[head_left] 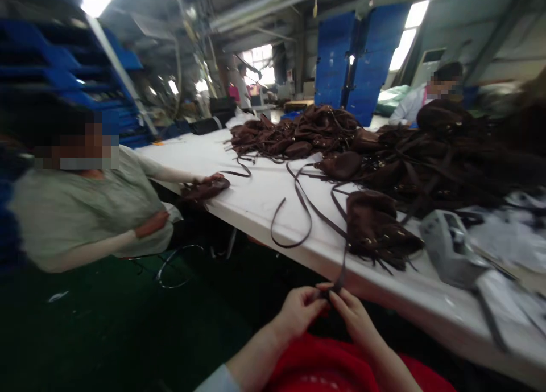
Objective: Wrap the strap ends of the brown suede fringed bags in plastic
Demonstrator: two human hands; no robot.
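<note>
My left hand [301,310] and my right hand [347,311] meet just off the near edge of the white table. Both are closed, fingers pinching a dark brown strap [342,273] between them. From my hands the strap runs up over the table edge towards a dark brown fringed bag [375,227] with small metal fittings, which lies on the tabletop. A longer loop of strap [303,201] curls on the white surface left of that bag. What exactly my fingertips pinch on the strap is partly hidden.
Dark brown bags [298,131] are heaped along the far side of the white table [256,201]. A grey tape dispenser-like device [451,250] and clear plastic [512,232] stand right. A co-worker [94,204] sits left, one hand on a brown bag [205,191]; another person [405,104] is behind the heap.
</note>
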